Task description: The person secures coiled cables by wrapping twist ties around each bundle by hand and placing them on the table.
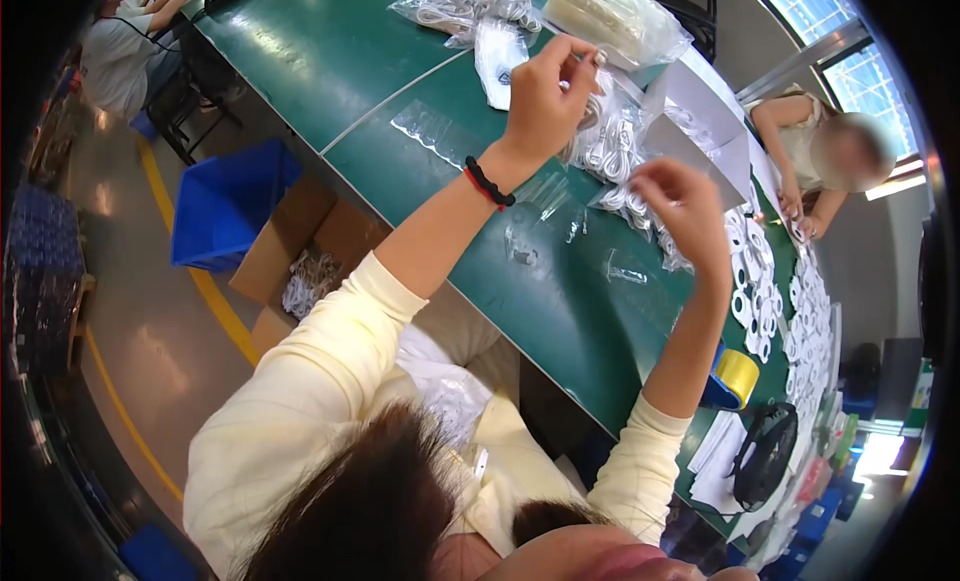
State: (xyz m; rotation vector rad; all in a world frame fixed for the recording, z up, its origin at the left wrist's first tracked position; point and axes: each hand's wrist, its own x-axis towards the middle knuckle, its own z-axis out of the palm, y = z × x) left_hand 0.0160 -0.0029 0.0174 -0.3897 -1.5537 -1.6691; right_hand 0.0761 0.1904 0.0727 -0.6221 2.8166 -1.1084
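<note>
"What do the hands have?"

"The left hand (548, 99) is closed, thumb and forefinger seeming to pinch a small white piece (600, 58), perhaps a cable end. The right hand (685, 213) is loosely curled and blurred; I can't tell whether it grips anything."

"And where are the cables?"

"The white cable coils (612, 161) lie in clear plastic on the green table (400, 66), just below the left hand in view and beside the open white box (733, 176). The small piece is up at the left fingertips."

"What could go wrong?"

"If that piece does belong to a cable, a hard pull could catch a neighbouring coil and tangle the heap. The grip looks like fingertips only, so the piece might slip out."

"Anything nearer the body?"

"A flat clear bag (430, 131) lies beside the left forearm. It looks light; a sweep of the sleeve or wrist could drag it over the edge, maybe toward the cardboard box (275, 239) below. The yellow tape roll (738, 379), near the right forearm, could be knocked by an elbow swinging outward."
</note>
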